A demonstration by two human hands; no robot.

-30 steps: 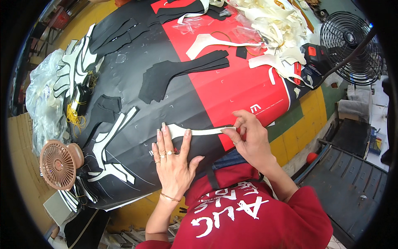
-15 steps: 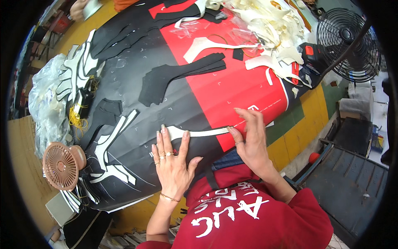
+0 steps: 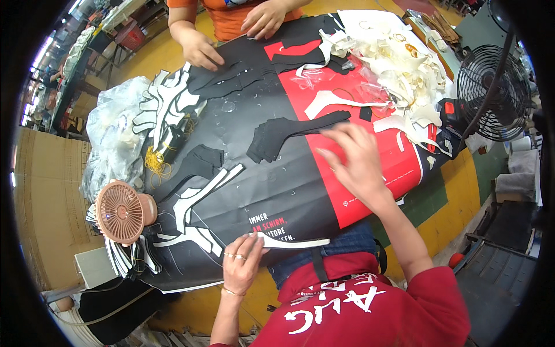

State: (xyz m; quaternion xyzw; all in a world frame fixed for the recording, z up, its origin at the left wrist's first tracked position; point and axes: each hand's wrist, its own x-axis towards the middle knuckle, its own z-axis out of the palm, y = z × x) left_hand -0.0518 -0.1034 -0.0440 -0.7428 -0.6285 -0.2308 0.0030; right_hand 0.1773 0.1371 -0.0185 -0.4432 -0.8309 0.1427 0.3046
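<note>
My left hand (image 3: 241, 260) is closed on a narrow white cut piece (image 3: 300, 243) at the table's near edge. The piece's wide end is under my fingers, and its thin end sticks out to the right, in front of my red shirt. My right hand (image 3: 354, 156) is raised over the red part of the sheet, fingers apart with nothing in them. Just beyond it lies a stack of black cut pieces (image 3: 272, 139), its narrow ends close to my fingertips. To the left of my left hand rest white-faced, dark-edged pieces (image 3: 193, 199).
A pink fan (image 3: 120, 213) stands at the left edge near a clear plastic bag (image 3: 113, 133). Cream scraps (image 3: 399, 66) heap at the far right, by a black fan (image 3: 491, 87). Across the table, a person in orange has a hand (image 3: 202, 52) near black pieces (image 3: 231, 78).
My left hand has drawn the white piece toward me to the near edge. My right hand has let go of its thin end and moved away toward the black stack. My view has shifted left.
</note>
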